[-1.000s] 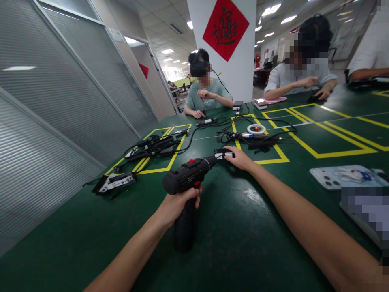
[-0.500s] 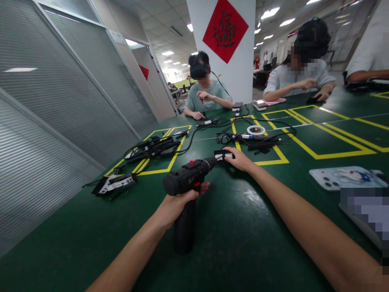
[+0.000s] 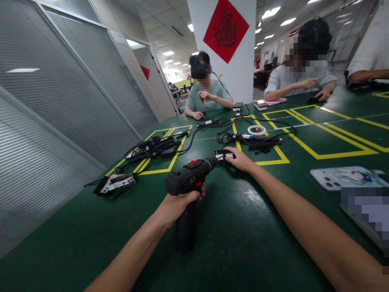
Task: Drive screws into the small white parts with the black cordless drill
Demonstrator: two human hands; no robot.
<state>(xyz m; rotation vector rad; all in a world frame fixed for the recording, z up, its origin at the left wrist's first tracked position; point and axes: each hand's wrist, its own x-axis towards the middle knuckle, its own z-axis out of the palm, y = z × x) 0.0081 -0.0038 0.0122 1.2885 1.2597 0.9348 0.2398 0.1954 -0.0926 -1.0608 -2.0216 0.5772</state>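
Observation:
A black cordless drill with red switches is gripped round its handle by my left hand. Its chuck points away from me and to the right, and its front end meets or almost meets a small black and white block. Whether the bit touches the block I cannot tell. My right hand holds that block at its right end, on the green table. Part of the block is hidden behind my fingers and the drill tip.
Black cables and tools lie at the left, near a black and white piece. A white ring and a soldering iron lie beyond my right hand. A phone is at the right. Two people sit across.
The fingers of my left hand have curled in closer round the drill's handle by the trigger. My right hand and the block stay in place.

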